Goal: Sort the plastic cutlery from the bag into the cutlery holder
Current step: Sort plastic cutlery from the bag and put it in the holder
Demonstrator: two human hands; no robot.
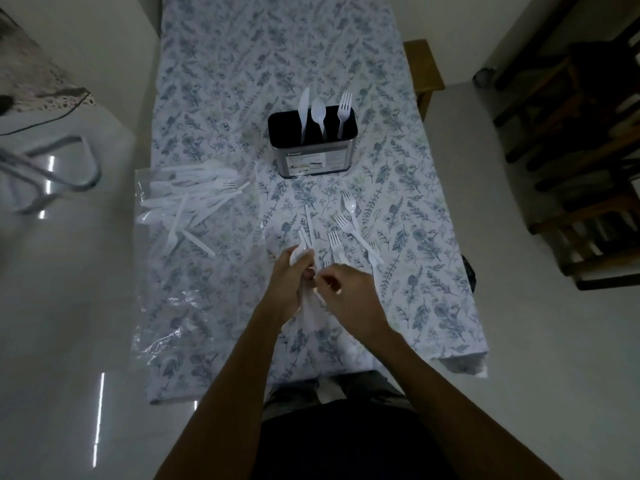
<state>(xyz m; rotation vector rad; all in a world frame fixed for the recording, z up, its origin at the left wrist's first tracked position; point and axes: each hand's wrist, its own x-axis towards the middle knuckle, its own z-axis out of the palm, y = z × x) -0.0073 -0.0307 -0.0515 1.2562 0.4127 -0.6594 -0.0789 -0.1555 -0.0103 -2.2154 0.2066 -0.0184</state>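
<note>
Forks (349,225) are lying loose at centre frame, crowding both hands; left hand (289,278) is gripping white cutlery (304,249), right hand (349,292) pinching an indistinct piece.

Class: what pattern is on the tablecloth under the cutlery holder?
The tablecloth is white with blue-grey leaf and flower sprigs, seen in the head view.

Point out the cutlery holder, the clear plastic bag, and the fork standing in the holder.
Black-lined oblong steel cutlery holder (312,160): head view, on its labelled front wall.
Clear plastic bag (162,323): head view, on its crinkled near part.
White plastic fork standing in the holder (344,103): head view, on its tines.
</note>
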